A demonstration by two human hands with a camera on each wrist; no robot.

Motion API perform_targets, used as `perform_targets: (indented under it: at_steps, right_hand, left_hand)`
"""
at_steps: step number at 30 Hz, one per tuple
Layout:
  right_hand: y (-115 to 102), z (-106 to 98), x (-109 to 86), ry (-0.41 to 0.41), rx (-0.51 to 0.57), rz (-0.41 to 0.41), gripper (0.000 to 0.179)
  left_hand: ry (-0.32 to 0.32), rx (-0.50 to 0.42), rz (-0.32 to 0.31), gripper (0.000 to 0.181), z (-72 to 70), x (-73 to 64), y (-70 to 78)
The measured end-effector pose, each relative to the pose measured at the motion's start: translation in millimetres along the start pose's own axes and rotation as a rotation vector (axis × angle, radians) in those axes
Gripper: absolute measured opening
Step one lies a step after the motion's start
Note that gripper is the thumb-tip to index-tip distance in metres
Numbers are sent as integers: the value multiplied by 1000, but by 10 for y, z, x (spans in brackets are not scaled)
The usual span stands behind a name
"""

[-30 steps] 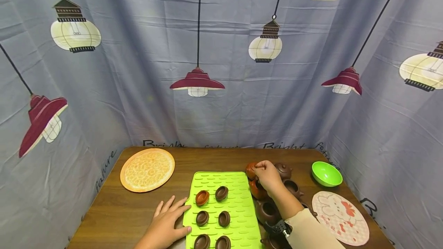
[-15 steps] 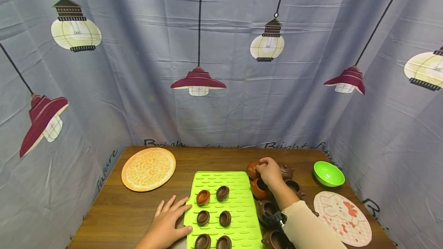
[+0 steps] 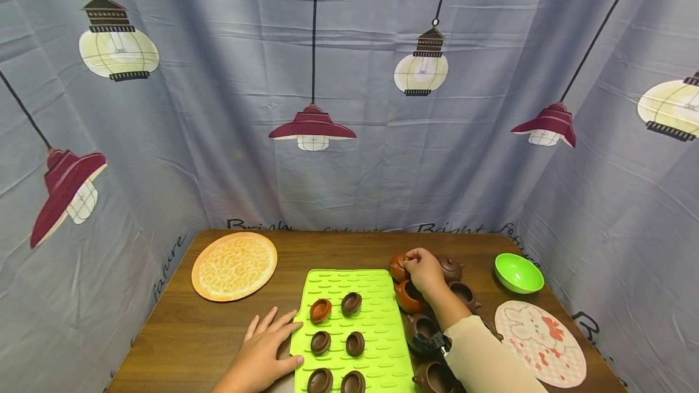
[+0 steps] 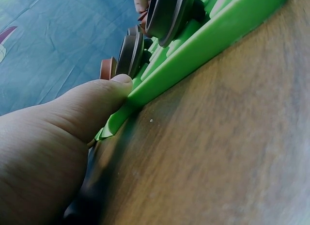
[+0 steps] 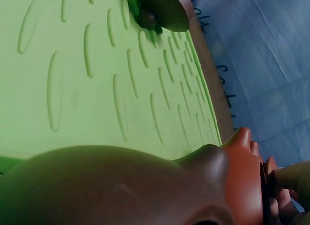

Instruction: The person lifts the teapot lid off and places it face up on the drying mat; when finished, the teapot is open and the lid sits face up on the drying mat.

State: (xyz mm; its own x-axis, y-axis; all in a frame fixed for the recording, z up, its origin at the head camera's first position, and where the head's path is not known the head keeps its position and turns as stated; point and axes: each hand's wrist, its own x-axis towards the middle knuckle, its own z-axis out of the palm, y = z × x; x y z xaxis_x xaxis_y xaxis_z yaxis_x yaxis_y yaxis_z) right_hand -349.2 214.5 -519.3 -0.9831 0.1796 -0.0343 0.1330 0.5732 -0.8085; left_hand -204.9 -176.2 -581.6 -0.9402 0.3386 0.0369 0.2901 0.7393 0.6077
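Observation:
Fingertips of my right hand (image 3: 426, 268) pinch at the top of an orange-red teapot (image 3: 398, 267), on its lid as far as I can see; the hand hides part of the pot. Close in front stands a second orange teapot (image 3: 409, 297) with its mouth uncovered. My left hand (image 3: 261, 350) lies with fingers spread at the left edge of a lime-green ridged mat (image 3: 377, 302), and its thumb (image 4: 109, 91) presses on the mat's rim. On the mat, one orange-brown lid (image 3: 320, 310) and several dark brown lids (image 3: 355, 344) lie in two columns, inner sides showing.
Brown teapots (image 3: 435, 376) crowd the right side of the mat, partly under my forearm. A lidded dark teapot (image 3: 451, 268) stands behind my right hand. Farther right are a green bowl (image 3: 519, 273) and a round rabbit-print mat (image 3: 540, 344). An orange round mat (image 3: 235, 267) lies back left.
My right forearm has shifted slightly forward and left, while its fingertips stay at the orange-red teapot's top. The left hand and the lids have not moved.

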Motion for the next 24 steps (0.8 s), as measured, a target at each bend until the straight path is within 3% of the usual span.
perform_targets:
  at_steps: [11, 18, 24]
  right_hand:
    - [-60, -55, -60, -15, -29, -20, 18]
    - [-132, -62, -116, -47, 178, 11, 18]
    - [-148, -56, -156, -56, 365, 76, 28]
  left_hand:
    - [5, 0, 4, 72, 2, -5, 12]
    - [1, 2, 0, 73, -12, -6, 26]
    - [-5, 6, 0, 73, -9, -5, 25]
